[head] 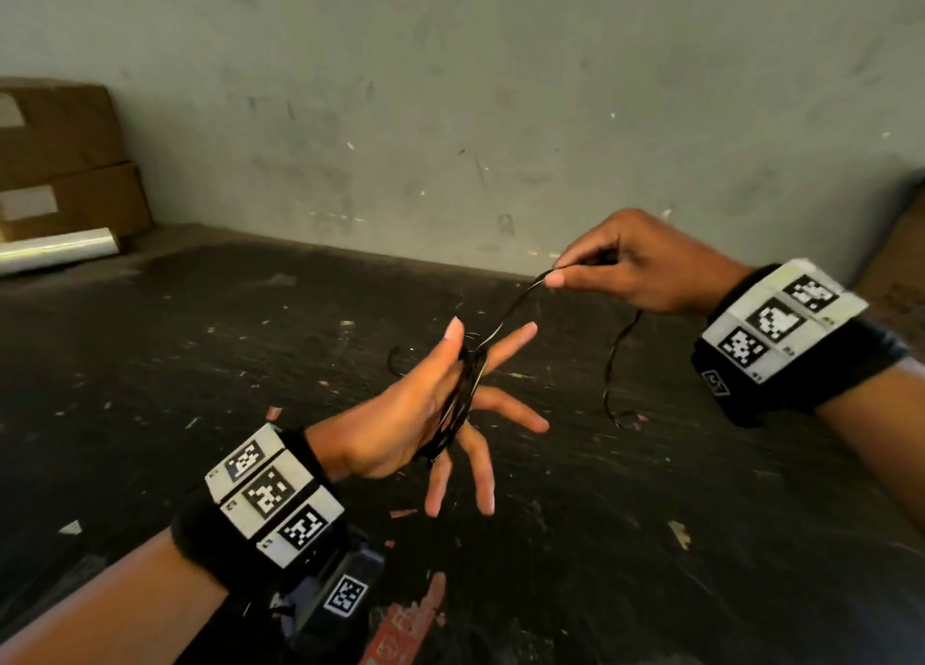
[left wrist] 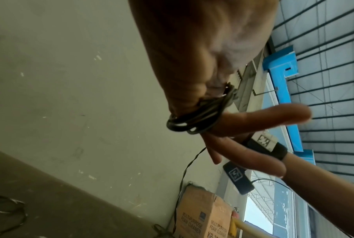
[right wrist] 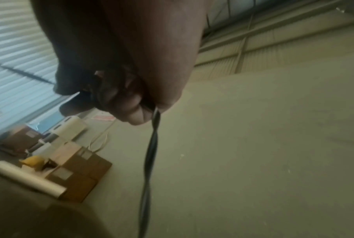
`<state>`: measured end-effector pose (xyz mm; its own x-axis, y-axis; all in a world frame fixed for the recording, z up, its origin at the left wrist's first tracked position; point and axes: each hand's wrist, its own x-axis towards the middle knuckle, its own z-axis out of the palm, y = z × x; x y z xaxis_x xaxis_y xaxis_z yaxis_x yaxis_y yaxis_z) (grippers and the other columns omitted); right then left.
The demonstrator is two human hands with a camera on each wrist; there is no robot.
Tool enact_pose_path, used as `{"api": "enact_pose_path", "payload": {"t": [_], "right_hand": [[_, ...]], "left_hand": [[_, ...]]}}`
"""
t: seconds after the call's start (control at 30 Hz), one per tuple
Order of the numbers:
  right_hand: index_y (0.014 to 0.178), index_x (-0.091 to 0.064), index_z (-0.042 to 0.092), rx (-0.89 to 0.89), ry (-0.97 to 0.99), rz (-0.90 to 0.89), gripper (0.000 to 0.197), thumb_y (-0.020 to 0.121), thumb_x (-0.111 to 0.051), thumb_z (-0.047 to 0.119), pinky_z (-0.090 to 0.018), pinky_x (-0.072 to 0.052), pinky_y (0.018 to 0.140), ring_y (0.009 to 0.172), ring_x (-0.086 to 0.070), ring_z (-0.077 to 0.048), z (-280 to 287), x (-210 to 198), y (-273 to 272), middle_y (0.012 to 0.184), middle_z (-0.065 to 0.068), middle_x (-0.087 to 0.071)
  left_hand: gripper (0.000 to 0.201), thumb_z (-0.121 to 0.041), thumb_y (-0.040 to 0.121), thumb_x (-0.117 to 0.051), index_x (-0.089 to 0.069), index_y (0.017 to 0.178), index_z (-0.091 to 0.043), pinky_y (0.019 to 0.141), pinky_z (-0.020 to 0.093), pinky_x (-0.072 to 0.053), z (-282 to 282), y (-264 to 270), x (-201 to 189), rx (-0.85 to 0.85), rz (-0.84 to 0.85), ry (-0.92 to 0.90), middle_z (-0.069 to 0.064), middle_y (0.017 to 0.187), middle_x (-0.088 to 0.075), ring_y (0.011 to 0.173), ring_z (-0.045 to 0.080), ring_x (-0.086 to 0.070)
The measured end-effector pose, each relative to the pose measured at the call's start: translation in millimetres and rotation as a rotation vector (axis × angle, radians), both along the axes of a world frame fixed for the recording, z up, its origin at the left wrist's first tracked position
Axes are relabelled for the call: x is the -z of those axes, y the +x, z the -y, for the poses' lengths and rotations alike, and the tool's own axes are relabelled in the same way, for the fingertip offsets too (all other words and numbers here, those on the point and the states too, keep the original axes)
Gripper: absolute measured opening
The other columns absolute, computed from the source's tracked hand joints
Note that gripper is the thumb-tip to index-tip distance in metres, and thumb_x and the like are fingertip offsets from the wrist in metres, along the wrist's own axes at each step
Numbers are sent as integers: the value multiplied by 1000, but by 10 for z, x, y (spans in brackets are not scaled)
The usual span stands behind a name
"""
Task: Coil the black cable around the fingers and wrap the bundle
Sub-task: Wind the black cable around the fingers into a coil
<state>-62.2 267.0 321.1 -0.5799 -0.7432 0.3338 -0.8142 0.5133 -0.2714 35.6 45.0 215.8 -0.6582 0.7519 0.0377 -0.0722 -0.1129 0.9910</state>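
A thin black cable [head: 463, 394] is coiled in several loops around my left hand [head: 450, 404], across the palm and behind the spread, straight fingers. The left wrist view shows the same coil [left wrist: 194, 116] bunched at the base of the fingers. From the coil one strand rises up and right to my right hand [head: 565, 276], which pinches it between thumb and forefinger. The loose tail [head: 613, 364] hangs below the right hand toward the dark floor. In the right wrist view the cable [right wrist: 151, 145] drops from the curled fingers [right wrist: 129, 111].
Stacked cardboard boxes [head: 65, 163] and a pale roll [head: 55, 251] sit at the far left against the grey wall [head: 500, 113]. The dark floor [head: 650, 539] is littered with scraps. Another box [left wrist: 204, 214] stands by the wall in the left wrist view.
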Motion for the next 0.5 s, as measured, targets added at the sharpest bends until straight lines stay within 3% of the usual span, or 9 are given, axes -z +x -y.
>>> {"api": "enact_pose_path", "payload": {"t": [0.07,0.17,0.2,0.23,0.3,0.33,0.37,0.4,0.5], "right_hand": [[95,-76,9,-5,-33,13,39,83,-57,42,-43,-54,68,71,-69,-26,10,200,-58,84,-8,-77],[100,-73,7,-40,-34,71,33,91,-53,30,-20,-52,70,76,-67,-4,90,594,-81,91,-8,-76],[100,-73,7,-47,-36,89,26,94,-53,24,-19,-51,70,76,-66,-1,134,737,-68,91,-4,-76],[99,-72,10,-44,-48,119,20,95,-53,16,-21,-52,69,76,-66,0,177,876,-36,90,0,-75],[103,-69,13,-33,-125,213,22,94,-51,4,-25,-54,72,79,-68,-10,294,1093,84,93,-6,-74],[106,-68,11,-42,-184,248,25,94,-48,1,-20,-52,76,84,-68,-14,367,1168,164,99,-8,-74],[106,-67,8,-79,-241,286,26,94,-46,-2,-13,-49,79,88,-66,-10,440,1228,248,102,-2,-73],[103,-66,7,-120,-281,343,24,95,-45,-2,-11,-48,75,84,-66,-5,509,1280,322,97,6,-72],[106,-61,14,-72,-226,500,23,102,-38,15,-16,-45,52,56,-59,-3,652,1314,489,72,0,-58]], "left_hand": [[78,-83,71,-34,-21,142,-57,38,29,-55,-9,7,-31,-4,-8,12,15,132,-60,75,30,-72],[68,-79,75,-26,-25,141,-58,36,27,-53,-31,-11,-116,-36,-24,39,17,130,-60,72,30,-72],[65,-75,78,-23,-26,140,-58,35,26,-52,-40,-24,-145,-53,-30,48,17,130,-60,71,29,-72],[61,-71,81,-21,-25,140,-58,34,26,-52,-53,-40,-168,-73,-41,57,17,130,-60,69,28,-72],[55,-63,87,-18,-22,141,-58,33,26,-51,-86,-76,-203,-109,-67,81,16,130,-61,69,27,-72],[53,-60,89,-18,-21,142,-58,33,26,-51,-101,-100,-219,-127,-73,98,16,130,-61,69,27,-72],[51,-59,91,-17,-21,142,-58,33,26,-52,-109,-123,-227,-144,-71,121,16,131,-61,70,27,-72],[50,-59,92,-18,-20,142,-58,34,26,-52,-109,-147,-238,-162,-60,148,17,132,-61,71,27,-72],[52,-60,91,-20,-18,143,-58,37,28,-55,-93,-231,-270,-246,-5,229,15,135,-59,78,29,-73]]}}
